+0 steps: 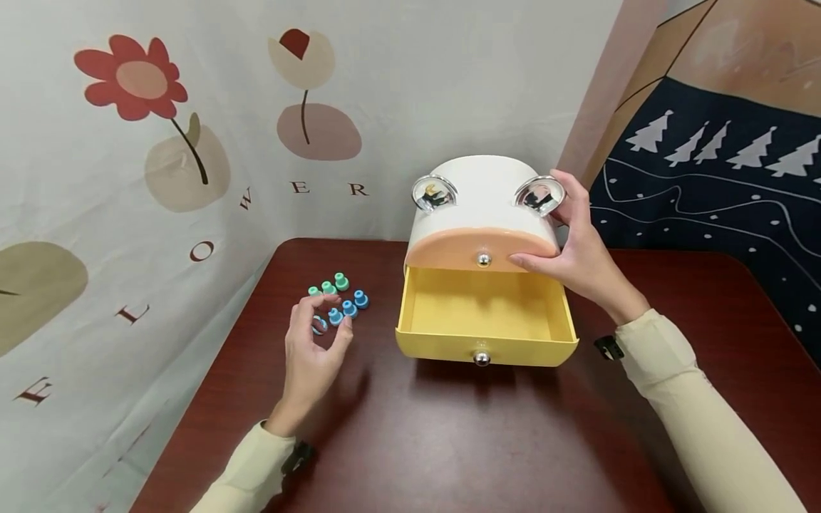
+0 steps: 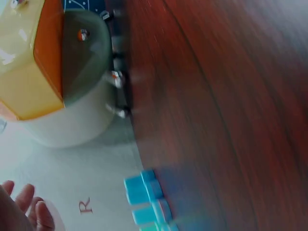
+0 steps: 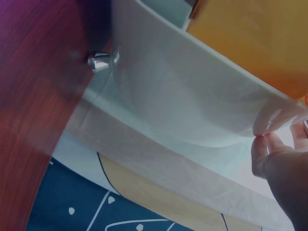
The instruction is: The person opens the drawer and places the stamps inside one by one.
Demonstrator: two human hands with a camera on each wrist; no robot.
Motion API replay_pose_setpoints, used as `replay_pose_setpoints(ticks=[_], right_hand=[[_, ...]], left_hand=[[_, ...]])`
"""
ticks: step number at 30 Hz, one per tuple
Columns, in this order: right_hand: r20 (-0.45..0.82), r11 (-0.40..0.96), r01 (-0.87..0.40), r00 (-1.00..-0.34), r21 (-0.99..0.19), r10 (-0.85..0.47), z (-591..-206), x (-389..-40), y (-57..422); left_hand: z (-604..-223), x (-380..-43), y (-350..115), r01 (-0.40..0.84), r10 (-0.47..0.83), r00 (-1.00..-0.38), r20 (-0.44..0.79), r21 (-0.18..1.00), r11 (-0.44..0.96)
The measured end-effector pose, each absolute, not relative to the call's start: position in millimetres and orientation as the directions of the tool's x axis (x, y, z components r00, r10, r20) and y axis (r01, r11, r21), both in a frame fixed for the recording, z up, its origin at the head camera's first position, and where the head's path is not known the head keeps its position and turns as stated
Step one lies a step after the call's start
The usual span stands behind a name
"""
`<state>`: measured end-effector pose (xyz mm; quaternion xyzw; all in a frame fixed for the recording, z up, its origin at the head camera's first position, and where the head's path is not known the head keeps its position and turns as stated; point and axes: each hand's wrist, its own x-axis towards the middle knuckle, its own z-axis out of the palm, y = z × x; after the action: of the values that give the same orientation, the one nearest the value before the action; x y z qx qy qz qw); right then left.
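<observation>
A small white drawer box [image 1: 487, 192] with two shiny silver ring-shaped ears stands on the table. Its upper orange drawer [image 1: 449, 249] is closed, while the yellow drawer [image 1: 484, 303] below is pulled out, with a bare floor. My right hand [image 1: 586, 256] grips the box's right side, thumb on the orange front and fingers behind the ear; the right wrist view shows fingertips against the white shell [image 3: 183, 86]. Over blue pegs [image 1: 349, 308] hovers my left hand [image 1: 314, 353], thumb and fingers curved apart around a gap. Green pegs [image 1: 341, 281] stand behind them, partly covered by its fingers.
The dark red-brown table [image 1: 449, 442] meets a pale printed cloth [image 1: 385, 85] behind and to the left. A navy cloth with white trees [image 1: 705, 178] hangs at the right. Short silver feet [image 3: 102, 61] lift the box off the tabletop.
</observation>
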<state>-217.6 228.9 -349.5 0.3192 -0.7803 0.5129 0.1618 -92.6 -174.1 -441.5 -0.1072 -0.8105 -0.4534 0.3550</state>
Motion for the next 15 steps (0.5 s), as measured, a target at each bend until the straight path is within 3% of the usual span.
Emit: replay_pose_setpoints(ticks=[8,15], right_hand=[[0.582,0.268,-0.663,-0.745,-0.699,-0.327,-350,-217,229],[0.579,0.267,-0.659,-0.749,-0.703,-0.323,-351,-218,229]], left_hand=[[-443,-93,-193,0.274,-0.145,-0.859,0.492,0.679,0.681],[-443,-95,-212,0.094,-0.21,-0.905,0.37,0.656,0.748]])
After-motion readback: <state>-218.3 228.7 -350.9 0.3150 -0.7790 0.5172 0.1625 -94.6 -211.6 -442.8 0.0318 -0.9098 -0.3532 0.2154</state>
